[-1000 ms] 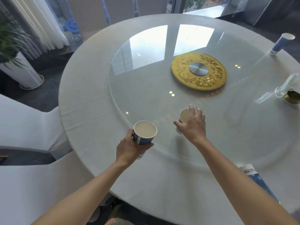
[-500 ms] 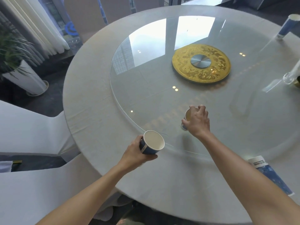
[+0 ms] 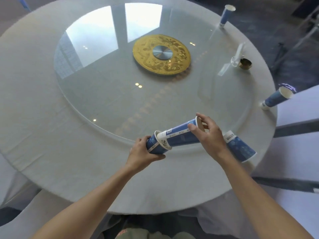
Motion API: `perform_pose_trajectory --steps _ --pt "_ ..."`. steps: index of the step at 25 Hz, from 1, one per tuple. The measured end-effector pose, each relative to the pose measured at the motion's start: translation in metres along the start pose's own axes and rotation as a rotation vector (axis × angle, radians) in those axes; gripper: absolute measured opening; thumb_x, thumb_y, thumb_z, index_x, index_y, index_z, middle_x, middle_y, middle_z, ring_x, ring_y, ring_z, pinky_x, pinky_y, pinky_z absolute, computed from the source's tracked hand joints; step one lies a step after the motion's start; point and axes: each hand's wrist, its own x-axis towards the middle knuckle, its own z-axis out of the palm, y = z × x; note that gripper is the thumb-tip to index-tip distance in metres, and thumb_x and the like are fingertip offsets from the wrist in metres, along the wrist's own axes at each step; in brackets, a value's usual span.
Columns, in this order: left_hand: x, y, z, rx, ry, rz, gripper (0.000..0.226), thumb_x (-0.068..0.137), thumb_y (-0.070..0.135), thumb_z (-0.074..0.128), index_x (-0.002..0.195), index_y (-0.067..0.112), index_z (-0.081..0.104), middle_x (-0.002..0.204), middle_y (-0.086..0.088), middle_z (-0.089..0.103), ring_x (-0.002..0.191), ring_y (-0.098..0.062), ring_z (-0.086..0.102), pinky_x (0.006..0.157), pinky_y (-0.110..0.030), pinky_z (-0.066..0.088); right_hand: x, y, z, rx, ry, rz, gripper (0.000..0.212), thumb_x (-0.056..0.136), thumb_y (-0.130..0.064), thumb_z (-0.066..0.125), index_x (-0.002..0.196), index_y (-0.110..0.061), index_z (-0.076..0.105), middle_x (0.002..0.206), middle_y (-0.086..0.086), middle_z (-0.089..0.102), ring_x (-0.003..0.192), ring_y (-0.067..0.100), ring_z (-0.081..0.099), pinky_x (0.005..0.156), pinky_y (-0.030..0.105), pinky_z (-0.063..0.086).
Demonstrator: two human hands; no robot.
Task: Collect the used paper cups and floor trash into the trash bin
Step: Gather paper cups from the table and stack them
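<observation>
Head view recorded a round table (image 3: 51,152) under a pale cloth, carrying a glass turntable (image 3: 103,94) with a gold disc (image 3: 177,66) at its centre. At the near edge, the left hand (image 3: 143,152) gripped a blue paper cup (image 3: 153,145), fingers curled round its body, the cup held on its side above the table with its mouth facing right. The base of a second blue paper cup (image 3: 179,135) was seated inside that mouth, so the two were partly nested, the second cup slanting up to the right. The right hand (image 3: 209,135) held the second cup at its open rim, thumb on the outer wall and fingertips at the lip; fingers were bent, not fully closed. Just beside the right wrist, partly hidden behind it, a third blue cup (image 3: 240,149) stood upside down on the cloth near the table edge. Further right, a fourth cup (image 3: 276,99) stood at the right-hand edge of the table, and a fifth cup (image 3: 227,15) stood at the far right edge. Between those two, a small brass-coloured bowl (image 3: 246,63) sat on the cloth with a clear glass item (image 3: 237,56) touching or just beside it; which could not be determined. White-covered chairs (image 3: 296,109) stood beside the table on the right. No trash bin appeared in view.
</observation>
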Motion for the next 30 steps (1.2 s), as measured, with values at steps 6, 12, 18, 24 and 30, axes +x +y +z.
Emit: perform_pose_trajectory --steps 6,12,18,24,30 --pt "-0.004 0.019 0.039 0.007 -0.296 0.143 0.085 0.052 0.048 0.094 0.129 0.036 0.061 0.117 0.005 0.063 0.102 -0.015 0.067 0.085 -0.033 0.060 -0.053 0.035 -0.001 -0.018 -0.063 0.133 0.070 0.081 -0.057 0.077 0.142 -0.030 0.055 0.136 -0.008 0.060 0.126 0.012 0.058 0.108 0.043 0.051" --pt "-0.014 0.055 0.082 -0.043 -0.463 0.210 0.078 0.059 0.037 0.095 0.129 0.038 0.059 0.113 0.010 0.069 0.097 -0.012 0.074 0.066 -0.025 0.059 -0.079 0.062 -0.014 -0.033 -0.095 0.165 0.071 0.084 -0.055 0.077 0.145 -0.029 0.054 0.137 -0.013 0.056 0.126 0.004 0.053 0.108 0.031 0.047" --pt "-0.018 0.084 0.133 0.018 -0.442 0.206 0.075 0.060 0.037 0.095 0.126 0.037 0.059 0.105 0.008 0.073 0.089 -0.013 0.075 0.065 -0.027 0.062 -0.075 0.107 -0.055 0.052 -0.122 0.202 0.064 0.091 -0.055 0.069 0.146 -0.027 0.054 0.137 -0.012 0.055 0.128 0.006 0.052 0.109 0.036 0.048" --pt "-0.031 0.121 0.228 -0.042 -0.313 0.087 0.064 0.058 0.044 0.091 0.113 0.050 0.058 0.096 0.008 0.076 0.080 -0.013 0.075 0.067 -0.038 0.064 -0.051 0.179 -0.115 0.086 -0.208 0.206 0.069 0.085 -0.060 0.072 0.144 -0.029 0.055 0.141 -0.010 0.055 0.132 0.009 0.052 0.112 0.037 0.046" --pt "-0.042 0.145 0.285 0.003 -0.252 0.015 0.071 0.064 0.044 0.093 0.123 0.049 0.054 0.097 0.020 0.073 0.081 -0.001 0.072 0.068 -0.021 0.059 -0.032 0.231 -0.169 0.306 -0.339 0.296 0.061 0.088 -0.049 0.075 0.140 -0.022 0.060 0.139 -0.002 0.062 0.124 0.011 0.060 0.105 0.030 0.048"
